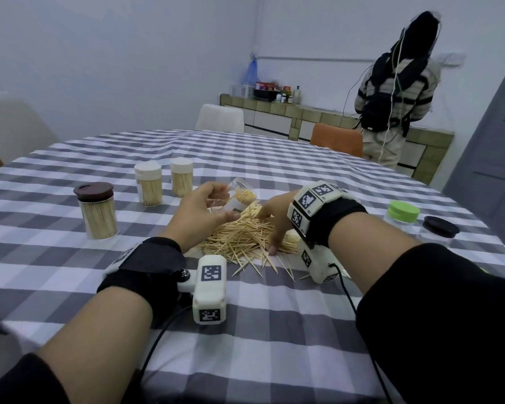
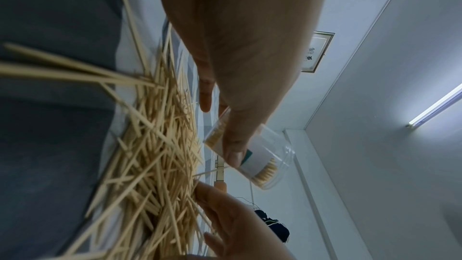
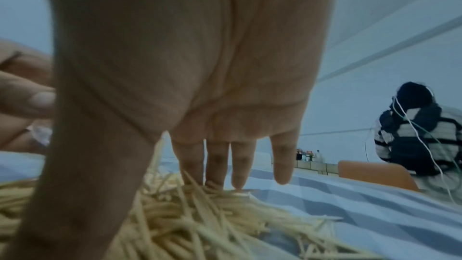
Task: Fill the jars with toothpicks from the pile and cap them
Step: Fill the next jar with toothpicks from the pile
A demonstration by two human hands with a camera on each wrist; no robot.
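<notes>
Gripping a tilted clear jar [image 1: 239, 196] half-filled with toothpicks, the left hand [image 1: 199, 214] curls thumb and fingers [image 2: 232, 151] around it just above the toothpick pile [image 1: 245, 237] on a table [image 1: 274, 330] under a grey-and-white checked cloth. The right hand [image 1: 274, 220] reaches into the far side of the pile, fingers [image 3: 217, 165] straight and spread, tips among the sticks, holding nothing. The jar carries a white label with a dark green edge; its writing cannot be read.

To the left stand three filled, capped jars: a brown-lidded jar [image 1: 98, 211] nearest, then two white-capped jars [image 1: 148, 183] [image 1: 182, 177] side by side behind it. To the right, well apart from the pile, stand a green-lidded jar [image 1: 403, 214] and a black-lidded jar [image 1: 439, 228]. Stray toothpicks lie on the near side of the pile.

Beyond the table stand a white chair [image 1: 219, 118] and an orange chair [image 1: 337, 141]. A second person [image 1: 394, 91] in a striped top with a black backpack faces a tiled counter [image 1: 274, 112] bearing bottles. A framed piece of calligraphy [image 2: 316, 51] hangs on the pale wall.
</notes>
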